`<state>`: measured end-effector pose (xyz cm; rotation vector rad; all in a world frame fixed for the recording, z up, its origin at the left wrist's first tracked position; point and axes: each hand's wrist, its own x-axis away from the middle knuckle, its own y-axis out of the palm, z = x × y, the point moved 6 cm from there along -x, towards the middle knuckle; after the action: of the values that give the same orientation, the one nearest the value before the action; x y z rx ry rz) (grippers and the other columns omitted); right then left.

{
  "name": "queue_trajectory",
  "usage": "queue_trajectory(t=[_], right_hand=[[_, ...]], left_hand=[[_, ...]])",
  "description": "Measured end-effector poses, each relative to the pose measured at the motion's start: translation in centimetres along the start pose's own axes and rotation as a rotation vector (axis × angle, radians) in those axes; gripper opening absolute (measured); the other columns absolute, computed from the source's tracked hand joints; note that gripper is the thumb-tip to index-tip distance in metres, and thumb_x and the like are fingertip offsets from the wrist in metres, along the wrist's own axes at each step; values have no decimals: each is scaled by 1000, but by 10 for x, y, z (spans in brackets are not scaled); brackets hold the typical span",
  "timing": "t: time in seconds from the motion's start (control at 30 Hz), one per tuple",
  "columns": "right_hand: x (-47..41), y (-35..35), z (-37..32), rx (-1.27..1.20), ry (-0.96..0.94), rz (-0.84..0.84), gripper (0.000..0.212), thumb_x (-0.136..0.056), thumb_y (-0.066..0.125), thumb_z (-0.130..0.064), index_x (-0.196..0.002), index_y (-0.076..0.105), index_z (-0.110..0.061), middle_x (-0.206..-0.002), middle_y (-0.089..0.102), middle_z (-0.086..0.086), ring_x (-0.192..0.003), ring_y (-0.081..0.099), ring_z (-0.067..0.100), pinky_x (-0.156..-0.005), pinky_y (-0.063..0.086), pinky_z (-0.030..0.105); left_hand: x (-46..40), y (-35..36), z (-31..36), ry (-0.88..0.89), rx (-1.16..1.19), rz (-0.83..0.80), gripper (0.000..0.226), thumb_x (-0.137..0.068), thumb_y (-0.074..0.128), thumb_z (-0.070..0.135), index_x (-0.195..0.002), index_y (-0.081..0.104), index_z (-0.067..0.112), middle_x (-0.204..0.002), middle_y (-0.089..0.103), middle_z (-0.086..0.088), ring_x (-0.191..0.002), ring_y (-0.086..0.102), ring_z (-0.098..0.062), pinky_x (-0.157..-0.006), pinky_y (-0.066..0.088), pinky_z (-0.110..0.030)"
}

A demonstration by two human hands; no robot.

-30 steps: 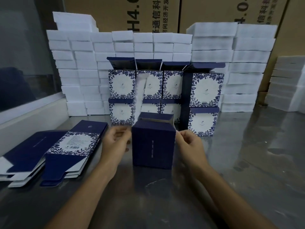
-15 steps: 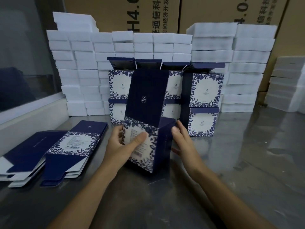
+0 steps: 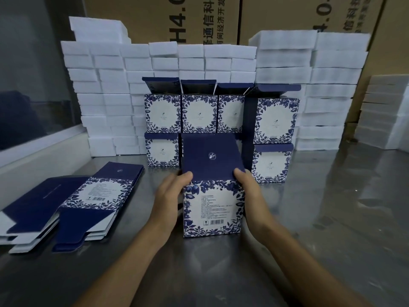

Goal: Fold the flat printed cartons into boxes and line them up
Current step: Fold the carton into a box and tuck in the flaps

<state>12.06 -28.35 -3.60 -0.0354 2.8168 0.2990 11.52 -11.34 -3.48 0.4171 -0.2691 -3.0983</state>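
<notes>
While the box [image 3: 212, 209] stands upright on the tabletop [image 3: 321, 218] between my two hands, its barcode panel faces me and its dark blue lid flap [image 3: 211, 157] stands up from the top edge, tipped a little away from me. I judge this carton is folded into shape and the step in hand is either closing that lid or leaving it up, as the finished ones have theirs, and setting the box in line.

My left hand [image 3: 170, 196] lies against the box's left side, thumb up on the near corner of the flap at its fold. My right hand [image 3: 249, 191] holds the right side the same way, fingertips at the flap's other corner. Both hands are curled round the box, holding it between them; I cannot see the fingers behind it.

Just behind stand the finished boxes [image 3: 199, 114], stacked two high in a row with lid flaps raised; the next move calls for carrying this one to them squarely, without crushing its walls or knocking the stack.

To my left, well apart, lies the pile of flat cartons [image 3: 88, 196], waiting their turn.
</notes>
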Motion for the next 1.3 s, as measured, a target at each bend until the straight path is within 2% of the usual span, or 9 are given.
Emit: queue_trajectory(t=[0.1, 0.2, 0.3, 0.37, 0.47, 0.7, 0.9, 1.07, 1.3], right_hand=[[1, -2, -6, 142, -85, 74, 42, -87, 56, -53, -127, 48, -42, -129, 63, -4, -110, 65, 5, -94, 52, 30], [6, 1, -19, 384, -328, 109, 30, -104, 50, -34, -133, 49, -39, -139, 51, -2, -125, 52, 0, -106, 47, 40], [15, 6, -30, 699, -566, 236, 22, -103, 52, -24, -114, 70, -29, -145, 42, 6, -131, 43, 4, -110, 41, 45], [22, 14, -38, 941, -705, 321, 20, -98, 59, -27, -109, 75, -25, -144, 49, 10, -132, 46, 25, -103, 39, 47], [29, 30, -41, 1139, -816, 322, 17, -95, 64, -30, -107, 76, -28, -129, 64, 1, -124, 55, 29, -96, 39, 52], [29, 41, -42, 1148, -772, 247, 24, -99, 49, -36, -98, 72, -29, -108, 66, -10, -104, 59, 21, -89, 41, 54], [23, 23, -39, 1022, -788, 238, 19, -98, 62, -28, -103, 75, -15, -108, 65, 3, -101, 60, 26, -82, 47, 49], [18, 17, -39, 956, -794, 244, 30, -99, 53, -31, -99, 74, -10, -106, 61, 5, -96, 56, 26, -77, 50, 46], [6, -12, -28, 638, -525, 218, 27, -102, 45, -26, -106, 70, -16, -114, 57, -4, -111, 51, -9, -95, 40, 13]], left_hand=[[-3, -5, 3, 94, -87, 107, 19, -82, 63, 40, -91, 54, 27, -85, 69, 16, -81, 68, -9, -64, 50, -23], [3, -3, 18, 320, -280, 143, 24, -99, 54, 28, -112, 54, 48, -112, 63, 10, -97, 65, -4, -79, 54, -24], [9, 2, 25, 525, -619, 143, 26, -100, 49, 35, -121, 63, 32, -116, 58, 3, -104, 58, -3, -88, 51, -26], [12, 5, 26, 565, -684, 161, 31, -99, 49, 32, -121, 67, 20, -120, 56, -2, -110, 55, -7, -93, 48, -23], [16, 9, 29, 619, -767, 206, 29, -99, 51, 26, -119, 69, 15, -120, 56, -8, -107, 58, -16, -88, 49, -24], [24, 11, 36, 687, -824, 274, 29, -96, 52, 26, -113, 73, 14, -112, 61, -6, -96, 63, -17, -70, 56, -37], [22, 11, 38, 692, -829, 273, 30, -96, 52, 26, -114, 72, 15, -109, 62, -4, -95, 60, -12, -73, 51, -28], [21, 10, 38, 669, -842, 269, 31, -96, 51, 28, -113, 72, 15, -111, 62, -2, -98, 57, -7, -76, 47, -22], [18, 3, 38, 677, -830, 278, 26, -98, 54, 22, -114, 72, 12, -113, 64, -6, -98, 52, 0, -82, 33, 3]])
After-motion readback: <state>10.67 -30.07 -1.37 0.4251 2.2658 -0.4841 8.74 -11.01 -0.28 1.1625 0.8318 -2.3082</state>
